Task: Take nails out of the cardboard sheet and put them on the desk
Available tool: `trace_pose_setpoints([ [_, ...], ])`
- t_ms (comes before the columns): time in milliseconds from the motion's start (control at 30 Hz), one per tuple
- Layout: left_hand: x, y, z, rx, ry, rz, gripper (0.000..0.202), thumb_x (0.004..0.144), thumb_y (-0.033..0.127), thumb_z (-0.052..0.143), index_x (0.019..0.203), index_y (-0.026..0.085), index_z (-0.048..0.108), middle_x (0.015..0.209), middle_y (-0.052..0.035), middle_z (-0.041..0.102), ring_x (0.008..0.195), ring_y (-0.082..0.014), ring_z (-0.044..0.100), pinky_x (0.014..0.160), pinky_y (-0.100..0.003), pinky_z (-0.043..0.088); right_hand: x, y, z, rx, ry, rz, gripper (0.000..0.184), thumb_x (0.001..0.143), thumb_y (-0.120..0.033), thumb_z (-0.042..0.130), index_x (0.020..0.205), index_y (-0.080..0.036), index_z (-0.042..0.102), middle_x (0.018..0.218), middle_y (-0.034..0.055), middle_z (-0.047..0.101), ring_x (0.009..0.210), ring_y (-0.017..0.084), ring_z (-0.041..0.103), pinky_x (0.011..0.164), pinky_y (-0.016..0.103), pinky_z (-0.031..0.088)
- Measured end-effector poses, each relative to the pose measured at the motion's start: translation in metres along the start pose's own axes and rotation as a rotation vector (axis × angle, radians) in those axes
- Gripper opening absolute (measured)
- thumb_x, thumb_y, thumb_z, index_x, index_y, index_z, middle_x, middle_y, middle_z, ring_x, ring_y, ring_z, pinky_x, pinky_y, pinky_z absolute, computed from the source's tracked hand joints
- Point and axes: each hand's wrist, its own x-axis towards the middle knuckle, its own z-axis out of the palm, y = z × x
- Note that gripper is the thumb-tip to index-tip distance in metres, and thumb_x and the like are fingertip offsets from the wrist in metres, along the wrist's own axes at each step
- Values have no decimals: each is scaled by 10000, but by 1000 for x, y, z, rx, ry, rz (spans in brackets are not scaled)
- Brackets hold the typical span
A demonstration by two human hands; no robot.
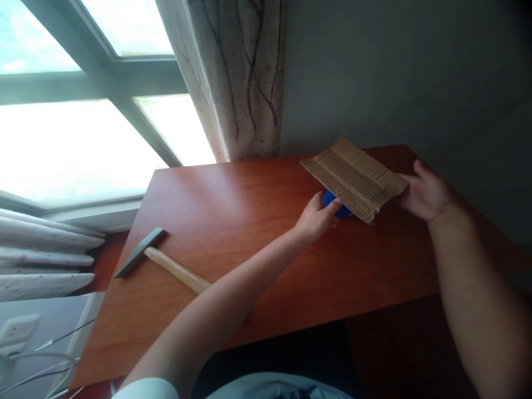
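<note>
A flat piece of corrugated cardboard (353, 174) with torn edges is tilted above the far right part of the wooden table. Under its near edge shows a blue rounded object (336, 204), mostly hidden, so its kind is unclear. My left hand (318, 217) is closed on this blue object, thumb on top near the cardboard's edge. At the cardboard's right end, my right hand (426, 191) has its thumb raised and apart; its fingertips reach behind the edge and are partly hidden. A hammer (177, 269) with a wooden handle lies on the left, partly behind my left forearm.
The reddish wooden table (266, 221) stands against a grey wall (394, 72). A window (83, 138) and a patterned curtain (245, 77) are beyond its left side. Low on the left are a wall socket (20, 331) and several cables.
</note>
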Motion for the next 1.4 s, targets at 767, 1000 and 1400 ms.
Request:
trace_pose_setpoints([
  [767,-91,62,-175,-41,394,134,432,696,300,765,1096,163,677,1018,-53,755,907,-188,702,754,-275,574,-72,-2,227,236,-466,-163,294,918,-447,611,1063,-223,734,1096,54,782,1056,221,716,938,371,570],
  [1000,-100,57,-202,-71,432,112,376,689,282,785,1035,160,702,959,-53,745,830,-168,686,681,-239,559,-74,-2,260,286,-487,-91,234,852,-401,687,1007,-237,751,1100,33,790,1091,230,691,994,376,525],
  [1400,-102,51,-215,-106,410,103,385,726,282,799,1080,158,711,979,-58,762,837,-172,703,713,-249,586,-79,0,263,228,-470,-117,289,814,-439,721,1007,-227,748,1055,25,781,978,195,679,831,302,516],
])
